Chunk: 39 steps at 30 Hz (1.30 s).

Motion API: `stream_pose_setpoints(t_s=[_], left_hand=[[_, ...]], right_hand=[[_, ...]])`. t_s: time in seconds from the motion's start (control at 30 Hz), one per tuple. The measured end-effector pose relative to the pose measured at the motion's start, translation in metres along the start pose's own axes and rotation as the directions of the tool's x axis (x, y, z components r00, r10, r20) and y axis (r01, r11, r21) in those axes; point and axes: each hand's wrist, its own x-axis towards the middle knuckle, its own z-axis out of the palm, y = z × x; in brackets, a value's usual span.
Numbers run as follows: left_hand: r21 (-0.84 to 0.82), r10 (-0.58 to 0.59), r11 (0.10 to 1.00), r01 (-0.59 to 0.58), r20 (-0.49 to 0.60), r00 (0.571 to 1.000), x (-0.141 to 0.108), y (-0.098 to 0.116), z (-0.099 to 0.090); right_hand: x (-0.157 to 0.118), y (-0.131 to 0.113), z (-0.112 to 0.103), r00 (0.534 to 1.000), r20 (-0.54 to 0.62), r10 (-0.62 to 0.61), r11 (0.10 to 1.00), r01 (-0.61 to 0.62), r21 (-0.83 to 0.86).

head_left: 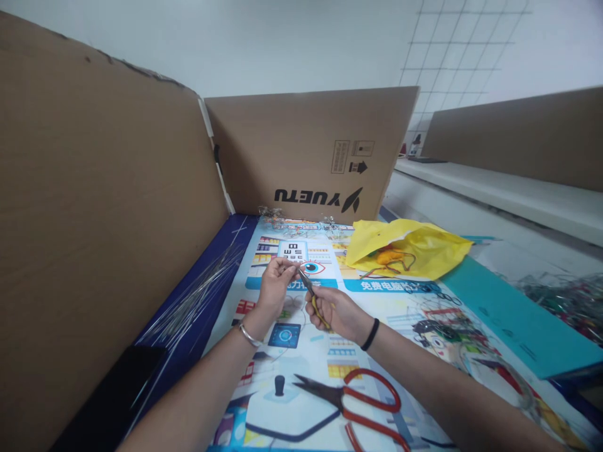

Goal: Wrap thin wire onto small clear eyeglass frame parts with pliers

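Observation:
My right hand (342, 312) is wrapped round the yellow handles of a small pair of pliers (308, 282), whose dark jaws point up and to the left. The jaw tips meet the fingers of my left hand (274, 281), which are pinched together. Whatever those fingers hold is too small to make out. Below both hands lies a pair of scissors (343, 398) with red loop handles and dark blades, its points toward the left. A printed sheet (301, 345) covers the work surface under everything.
Cardboard panels stand at the left (108, 138) and back (282, 138). Long thin wires (193, 292) lie along the left side. At the right are a yellow bag (438, 251) with an orange piece inside, a teal board (518, 320) and tangled wire pieces (572, 298).

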Motion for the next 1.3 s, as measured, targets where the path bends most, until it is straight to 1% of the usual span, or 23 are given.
stream_pose_setpoints(t_s=[0.23, 0.37, 0.5, 0.63, 0.7, 0.77, 0.83, 0.9, 0.93, 0.97, 1.0, 1.03, 1.1, 1.13, 1.17, 1.23, 1.3], left_hand=[[0.076, 0.041, 0.996, -0.039, -0.03, 0.999, 0.002, 0.0, 0.002], [0.096, 0.027, 0.995, -0.024, -0.032, 0.999, 0.003, -0.001, 0.0], [0.146, -0.012, 0.989, 0.015, -0.022, 1.0, 0.004, -0.002, -0.003], [0.198, 0.015, 0.98, -0.019, 0.021, 1.0, 0.006, -0.001, -0.005], [0.211, 0.025, 0.977, -0.029, 0.022, 0.999, 0.006, 0.0, -0.004], [0.224, 0.026, 0.974, -0.03, 0.019, 0.999, 0.007, 0.0, -0.004], [0.245, 0.023, 0.969, -0.027, 0.018, 1.0, 0.007, 0.0, -0.003], [0.261, 0.016, 0.965, -0.02, 0.02, 1.0, 0.008, 0.0, -0.003], [0.256, 0.007, 0.967, -0.013, 0.022, 1.0, 0.008, 0.0, -0.004], [0.244, -0.002, 0.97, -0.004, 0.025, 1.0, 0.008, -0.001, -0.005], [0.23, -0.011, 0.973, 0.005, 0.026, 1.0, 0.008, -0.001, -0.005], [0.218, -0.017, 0.976, 0.012, 0.023, 1.0, 0.009, -0.002, -0.006], [0.202, -0.011, 0.979, 0.009, 0.008, 1.0, 0.009, -0.003, -0.007], [0.195, 0.0, 0.981, 0.001, -0.004, 1.0, 0.009, -0.004, -0.008], [0.188, 0.011, 0.982, -0.008, -0.016, 1.0, 0.009, -0.004, -0.008], [0.171, 0.029, 0.985, -0.022, -0.039, 0.999, 0.009, -0.005, -0.008], [0.175, 0.043, 0.984, -0.033, -0.05, 0.998, 0.008, -0.004, -0.007]], right_hand=[[0.001, 0.001, -0.001, 1.0, -0.001, 0.012, 1.0, -0.012, 0.0], [0.002, 0.003, -0.001, 0.999, -0.033, -0.03, 0.998, 0.029, -0.057], [0.004, 0.002, 0.0, 0.986, -0.138, -0.089, 0.974, 0.057, -0.218], [0.004, -0.001, 0.002, 0.964, -0.211, -0.161, 0.902, 0.057, -0.427], [0.003, -0.002, 0.002, 0.951, -0.219, -0.218, 0.843, 0.071, -0.533], [0.003, -0.003, 0.0, 0.925, -0.209, -0.318, 0.74, 0.105, -0.664], [0.003, -0.003, -0.004, 0.88, -0.156, -0.448, 0.574, 0.149, -0.805], [0.004, -0.004, -0.007, 0.833, -0.086, -0.547, 0.401, 0.17, -0.9], [0.004, -0.004, -0.008, 0.824, -0.064, -0.563, 0.356, 0.172, -0.919], [0.004, -0.005, -0.009, 0.829, -0.066, -0.556, 0.359, 0.167, -0.918], [0.004, -0.006, -0.009, 0.848, -0.089, -0.522, 0.411, 0.158, -0.898], [0.003, -0.006, -0.008, 0.878, -0.125, -0.463, 0.5, 0.142, -0.854], [0.001, -0.008, -0.005, 0.937, -0.178, -0.301, 0.716, 0.099, -0.691], [0.0, -0.009, -0.004, 0.957, -0.181, -0.224, 0.804, 0.077, -0.59], [-0.001, -0.009, -0.002, 0.972, -0.167, -0.167, 0.869, 0.064, -0.491], [-0.002, -0.009, 0.001, 0.988, -0.118, -0.098, 0.94, 0.053, -0.337], [-0.002, -0.006, 0.001, 0.996, -0.068, -0.063, 0.969, 0.045, -0.242]])
